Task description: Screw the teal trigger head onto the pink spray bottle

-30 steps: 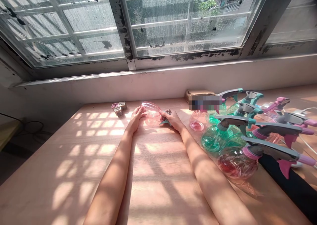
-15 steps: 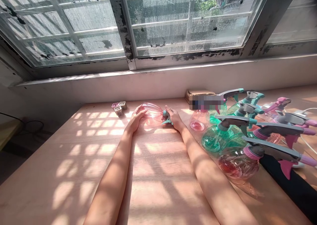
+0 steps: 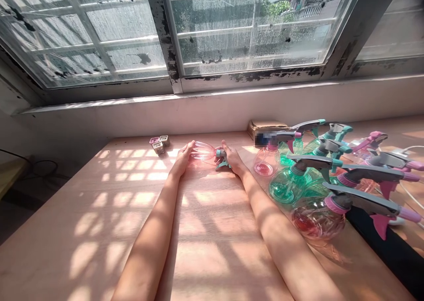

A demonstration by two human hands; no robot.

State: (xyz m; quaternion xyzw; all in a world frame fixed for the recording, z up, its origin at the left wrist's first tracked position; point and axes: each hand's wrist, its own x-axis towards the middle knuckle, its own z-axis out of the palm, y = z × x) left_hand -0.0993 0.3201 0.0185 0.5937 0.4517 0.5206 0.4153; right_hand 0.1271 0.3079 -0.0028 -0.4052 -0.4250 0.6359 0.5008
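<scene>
A clear pink spray bottle (image 3: 202, 151) lies on its side at the far middle of the wooden table (image 3: 99, 212). My left hand (image 3: 183, 158) cups the bottle's base with curled fingers. My right hand (image 3: 231, 158) is closed round the teal and grey trigger head (image 3: 220, 154) at the bottle's neck. Both arms stretch straight forward across the table.
Several green and pink spray bottles (image 3: 314, 177) with grey triggers lie clustered at the right. A small cardboard box (image 3: 265, 126) sits behind them by the wall. Little square caps (image 3: 159, 144) lie left of the held bottle. A white cable (image 3: 409, 190) runs at far right.
The pink bottle has turned between my hands and now lies lower on the table, with the trigger head at its neck under my right hand.
</scene>
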